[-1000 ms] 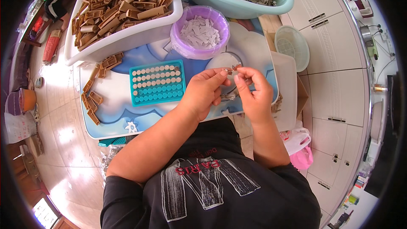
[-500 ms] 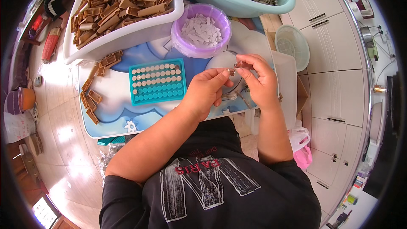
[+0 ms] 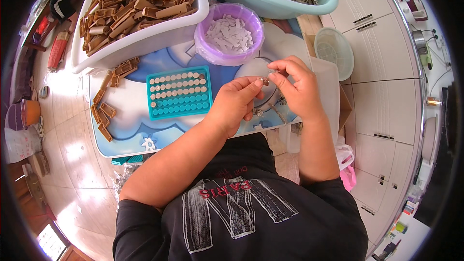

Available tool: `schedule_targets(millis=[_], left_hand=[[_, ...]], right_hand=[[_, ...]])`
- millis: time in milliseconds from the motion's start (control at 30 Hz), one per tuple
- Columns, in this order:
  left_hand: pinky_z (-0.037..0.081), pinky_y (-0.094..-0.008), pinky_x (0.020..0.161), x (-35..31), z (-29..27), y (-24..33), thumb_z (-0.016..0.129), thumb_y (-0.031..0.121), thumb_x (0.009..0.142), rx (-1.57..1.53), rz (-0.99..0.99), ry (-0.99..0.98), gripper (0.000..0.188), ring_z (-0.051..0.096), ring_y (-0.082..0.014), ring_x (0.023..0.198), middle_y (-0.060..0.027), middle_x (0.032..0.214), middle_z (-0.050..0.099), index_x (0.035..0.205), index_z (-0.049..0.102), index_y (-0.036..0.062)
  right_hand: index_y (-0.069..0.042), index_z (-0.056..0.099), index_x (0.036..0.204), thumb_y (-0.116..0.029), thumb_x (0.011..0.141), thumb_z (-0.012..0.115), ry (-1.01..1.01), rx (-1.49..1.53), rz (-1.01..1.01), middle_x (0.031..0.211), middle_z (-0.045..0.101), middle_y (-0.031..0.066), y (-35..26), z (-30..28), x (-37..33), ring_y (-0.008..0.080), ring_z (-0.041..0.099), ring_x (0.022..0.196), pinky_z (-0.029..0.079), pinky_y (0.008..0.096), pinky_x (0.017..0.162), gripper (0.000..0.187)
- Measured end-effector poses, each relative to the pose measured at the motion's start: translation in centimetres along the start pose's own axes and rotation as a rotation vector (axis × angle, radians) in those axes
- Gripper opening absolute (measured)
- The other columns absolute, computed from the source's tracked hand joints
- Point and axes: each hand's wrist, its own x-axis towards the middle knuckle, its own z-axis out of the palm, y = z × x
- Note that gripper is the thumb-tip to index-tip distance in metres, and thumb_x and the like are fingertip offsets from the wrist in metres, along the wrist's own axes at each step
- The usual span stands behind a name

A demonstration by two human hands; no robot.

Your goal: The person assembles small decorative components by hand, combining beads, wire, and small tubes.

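Observation:
My left hand (image 3: pixel 233 102) is closed in a pinch, holding a small brownish metallic piece (image 3: pixel 265 81) between thumb and forefinger. Just beside it, my right hand (image 3: pixel 300 87) has its thumb and forefinger pressed together; whatever sits at their tips is too small to make out. To the left of my hands lies a teal tray (image 3: pixel 179 114) with rows of round pockets. Pale discs (image 3: pixel 179 85) fill its farther rows, while the nearer pockets show teal. Small metallic bits (image 3: pixel 259 112) lie on the table below my fingers.
A white bin (image 3: pixel 140 38) of brown plastic pieces (image 3: pixel 140 5) stands at the far left. Beside it are a purple basin (image 3: pixel 229 58) of white strips and a pale blue tub (image 3: pixel 270 4). Loose brown pieces (image 3: pixel 104 116) line the table's left side. A translucent basket (image 3: pixel 334 54) stands right.
My right hand has lifted slightly, and its fingertips have parted from the piece in my left hand. The left hand has hardly moved.

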Motion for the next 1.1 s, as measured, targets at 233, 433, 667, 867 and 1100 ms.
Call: schedule_targets(millis=[233,433,667,867,1100], left_hand=[[0.03,-0.0206,0.041,-0.2,0.2,0.1,0.054,0.023,0.093,0.027,-0.007,-0.015,0.024,0.034,-0.0029,0.044,-0.0002,0.078,0.052,0.107,0.06,0.004],[0.028,-0.0206,0.041,-0.1,-0.1,0.0,0.053,0.023,0.093,0.004,-0.008,-0.048,0.021,0.033,-0.0031,0.044,0.0004,0.079,0.053,0.103,0.058,0.0047],[0.033,-0.0229,0.042,0.0,-0.2,-0.1,0.052,0.023,0.093,-0.014,0.009,-0.021,0.024,0.033,-0.0044,0.044,-0.0019,0.079,0.054,0.101,0.059,0.0015],[0.028,-0.0224,0.044,0.5,-0.1,0.0,0.053,0.026,0.093,-0.045,0.009,-0.011,0.021,0.033,-0.0049,0.046,0.0001,0.082,0.056,0.098,0.057,0.0063],[0.029,-0.0228,0.043,-1.6,1.2,1.6,0.053,0.027,0.093,-0.029,0.07,0.152,0.027,0.031,-0.0046,0.046,-0.0003,0.079,0.056,0.104,0.058,0.0035]], right_hand=[[0.002,0.061,0.093,0.001,0.079,0.063,-0.068,0.021,0.066,0.082,0.056,0.0078,0.0,0.0,0.5,0.0167,0.058,0.075,0.046,0.0269,0.065,0.014],[0.001,0.062,0.095,0.002,0.08,0.063,-0.062,0.189,0.069,0.085,0.055,0.0039,1.0,0.6,0.4,0.012,0.053,0.078,0.044,0.0244,0.069,0.015],[0.001,0.062,0.093,0.004,0.078,0.063,-0.029,0.317,-0.006,0.087,0.055,0.0042,1.6,0.7,-0.1,0.0124,0.054,0.079,0.044,0.0243,0.07,0.015],[0.001,0.061,0.09,0.005,0.079,0.063,-0.01,0.31,-0.095,0.09,0.056,0.0061,1.1,0.4,-0.2,0.0139,0.055,0.081,0.045,0.025,0.072,0.012],[0.0,0.061,0.089,0.006,0.078,0.063,-0.061,0.44,-0.088,0.091,0.057,0.0071,-1.5,0.3,-0.9,0.0157,0.057,0.084,0.047,0.0266,0.073,0.013]])
